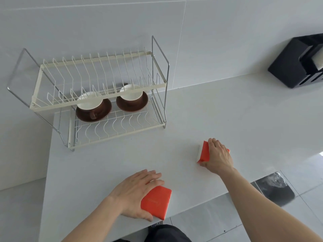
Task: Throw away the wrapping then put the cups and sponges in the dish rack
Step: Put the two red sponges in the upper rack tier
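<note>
From the head camera I look down on a pale counter (201, 116) set against a tiled wall. At the back left stands a two-tier wire dish rack (97, 95). On its lower tier I see two brown cups with white insides, each on a brown saucer: the left cup (90, 103) sits toward the left of the tier with its handle facing me, and the right cup (130, 95) sits just beside it, further back. The upper tier holds nothing that I can make out.

My left hand (138, 194) lies near the front edge of the counter, curled around an orange sponge (157, 201); the fingers drape over its far side and the thumb presses along the near edge, so the hand is closed on it. The sponge rests on the counter with its white underside showing at the front corner.

My right hand (217, 156) is further back and to the right, gripping a second orange sponge (205, 151) between fingers on top and thumb below; this one is tilted up on edge, its white layer facing left.

A black block (295, 62) sits at the far right by the wall. Beyond the counter's edge I see glossy floor tiles (297, 173).
</note>
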A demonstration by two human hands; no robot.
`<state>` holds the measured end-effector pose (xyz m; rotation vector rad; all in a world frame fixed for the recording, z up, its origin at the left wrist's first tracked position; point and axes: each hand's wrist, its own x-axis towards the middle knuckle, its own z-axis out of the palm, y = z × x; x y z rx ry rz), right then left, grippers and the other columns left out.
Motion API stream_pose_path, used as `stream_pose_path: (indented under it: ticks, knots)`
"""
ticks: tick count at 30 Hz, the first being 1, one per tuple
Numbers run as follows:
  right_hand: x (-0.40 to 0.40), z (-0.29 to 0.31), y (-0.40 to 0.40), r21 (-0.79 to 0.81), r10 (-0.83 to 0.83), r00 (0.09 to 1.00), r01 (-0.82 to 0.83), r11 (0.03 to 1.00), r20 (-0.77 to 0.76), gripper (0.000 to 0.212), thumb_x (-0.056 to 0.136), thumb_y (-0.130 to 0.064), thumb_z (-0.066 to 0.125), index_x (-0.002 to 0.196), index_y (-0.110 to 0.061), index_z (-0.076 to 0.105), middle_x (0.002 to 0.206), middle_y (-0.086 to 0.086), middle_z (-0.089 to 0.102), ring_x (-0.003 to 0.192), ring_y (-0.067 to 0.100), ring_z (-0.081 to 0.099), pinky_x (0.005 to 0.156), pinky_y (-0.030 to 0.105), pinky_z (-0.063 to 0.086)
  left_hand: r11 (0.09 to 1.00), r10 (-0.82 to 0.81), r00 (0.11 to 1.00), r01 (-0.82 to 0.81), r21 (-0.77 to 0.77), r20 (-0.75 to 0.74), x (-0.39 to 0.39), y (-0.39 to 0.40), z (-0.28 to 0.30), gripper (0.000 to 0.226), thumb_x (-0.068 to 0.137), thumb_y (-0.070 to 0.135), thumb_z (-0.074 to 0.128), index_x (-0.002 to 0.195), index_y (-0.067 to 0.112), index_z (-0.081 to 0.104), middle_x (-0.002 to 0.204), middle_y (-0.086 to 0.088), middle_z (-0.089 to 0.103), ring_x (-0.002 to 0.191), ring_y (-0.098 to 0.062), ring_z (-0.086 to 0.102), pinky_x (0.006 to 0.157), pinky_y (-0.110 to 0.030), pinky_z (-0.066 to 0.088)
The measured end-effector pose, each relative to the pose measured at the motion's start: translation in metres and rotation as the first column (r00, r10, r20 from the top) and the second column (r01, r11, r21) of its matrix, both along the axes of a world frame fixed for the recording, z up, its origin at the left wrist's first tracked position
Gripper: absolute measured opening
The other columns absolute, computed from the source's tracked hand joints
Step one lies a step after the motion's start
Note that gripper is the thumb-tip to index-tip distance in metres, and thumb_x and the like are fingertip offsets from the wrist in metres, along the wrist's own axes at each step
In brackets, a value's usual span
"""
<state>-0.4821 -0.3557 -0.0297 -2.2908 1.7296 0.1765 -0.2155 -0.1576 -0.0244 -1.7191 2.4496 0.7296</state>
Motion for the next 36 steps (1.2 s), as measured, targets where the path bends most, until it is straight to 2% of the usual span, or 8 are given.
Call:
stream_pose_path:
  ticks: [2, 5, 8, 11, 17, 24, 30, 36]
  knots:
    - [-0.002, -0.001, 0.0, 0.013, 0.001, 1.0, 0.0, 1.0, -0.029, 0.109, 0.064, -0.043, 0.085, 0.147, -0.007, 0.024, 0.148, 0.007, 0.035, 0.138, 0.028, 0.032, 0.114, 0.038, 0.03, 1.0, -0.026, 0.999, 0.026, 0.016, 0.018, 0.001, 0.0, -0.002, 0.103, 0.064, 0.071, 0.068, 0.146, 0.043, 0.012, 0.161, 0.018, 0.006, 0.147, -0.003, -0.002, 0.118, -0.027, -0.008]
    - [-0.002, -0.002, 0.0, -0.005, 0.003, 0.999, -0.003, 1.0, -0.044, 0.103, 0.065, -0.035, 0.085, 0.145, -0.008, 0.026, 0.145, 0.007, 0.04, 0.135, 0.027, 0.037, 0.111, 0.035, 0.033, 1.0, 0.001, 1.0, -0.001, 0.011, 0.015, 0.002, 0.001, -0.005, 0.098, 0.066, 0.062, 0.071, 0.145, 0.043, 0.016, 0.158, 0.016, 0.021, 0.147, -0.009, 0.016, 0.116, -0.026, 0.002]
    - [0.002, 0.001, 0.001, 0.012, -0.014, 0.999, 0.014, 1.0, -0.033, 0.102, 0.066, -0.038, 0.084, 0.147, -0.012, 0.027, 0.144, 0.003, 0.042, 0.134, 0.025, 0.039, 0.106, 0.035, 0.038, 0.998, 0.062, 0.998, -0.062, 0.002, -0.008, 0.003, 0.0, -0.007, 0.095, 0.066, 0.063, 0.068, 0.145, 0.042, 0.019, 0.153, 0.016, 0.03, 0.14, -0.009, 0.029, 0.116, -0.027, 0.014]
    - [0.008, 0.005, 0.002, 0.038, -0.01, 1.0, 0.01, 0.999, -0.006, 0.103, 0.068, -0.039, 0.083, 0.149, -0.015, 0.025, 0.147, 0.0, 0.04, 0.134, 0.024, 0.038, 0.104, 0.036, 0.041, 0.991, 0.133, 0.991, -0.134, -0.01, -0.025, 0.004, -0.004, -0.007, 0.093, 0.065, 0.067, 0.061, 0.145, 0.042, 0.02, 0.151, 0.018, 0.031, 0.138, -0.006, 0.03, 0.118, -0.029, 0.021]
    - [0.027, 0.026, -0.004, 0.01, 0.047, 0.998, -0.047, 0.999, 0.035, 0.101, 0.07, -0.035, 0.08, 0.15, -0.017, 0.022, 0.151, -0.003, 0.036, 0.137, 0.021, 0.035, 0.101, 0.034, 0.043, 0.954, 0.264, 0.96, -0.275, -0.124, -0.094, 0.024, -0.026, 0.018, 0.091, 0.065, 0.068, 0.059, 0.145, 0.041, 0.024, 0.146, 0.024, 0.033, 0.135, -0.001, 0.031, 0.114, -0.022, 0.023]
    - [0.053, 0.088, -0.038, -0.082, 0.112, 0.992, -0.108, 0.991, 0.052, 0.105, 0.069, -0.04, 0.081, 0.152, -0.019, 0.019, 0.155, -0.005, 0.032, 0.14, 0.02, 0.032, 0.103, 0.036, 0.045, 0.88, 0.356, 0.929, -0.371, -0.296, -0.107, 0.07, -0.071, 0.086, 0.094, 0.063, 0.072, 0.06, 0.144, 0.043, 0.024, 0.142, 0.023, 0.036, 0.13, -0.004, 0.036, 0.111, -0.027, 0.033]
    - [0.081, 0.174, -0.075, -0.209, 0.16, 0.982, -0.137, 0.968, 0.097, 0.104, 0.069, -0.035, 0.08, 0.152, -0.017, 0.021, 0.154, -0.004, 0.034, 0.138, 0.022, 0.035, 0.102, 0.038, 0.045, 0.786, 0.39, 0.911, -0.404, -0.469, -0.131, 0.108, -0.109, 0.174, 0.093, 0.064, 0.068, 0.065, 0.145, 0.042, 0.027, 0.142, 0.021, 0.039, 0.13, -0.006, 0.038, 0.108, -0.03, 0.036]
    - [0.116, 0.261, -0.1, -0.363, 0.226, 0.966, -0.167, 0.917, 0.127, 0.099, 0.068, -0.032, 0.081, 0.149, -0.017, 0.026, 0.148, -0.002, 0.041, 0.132, 0.024, 0.039, 0.098, 0.041, 0.046, 0.672, 0.445, 0.873, -0.473, -0.57, -0.2, 0.148, -0.127, 0.249, 0.089, 0.064, 0.068, 0.068, 0.14, 0.039, 0.032, 0.134, 0.017, 0.044, 0.119, -0.009, 0.046, 0.098, -0.033, 0.046]
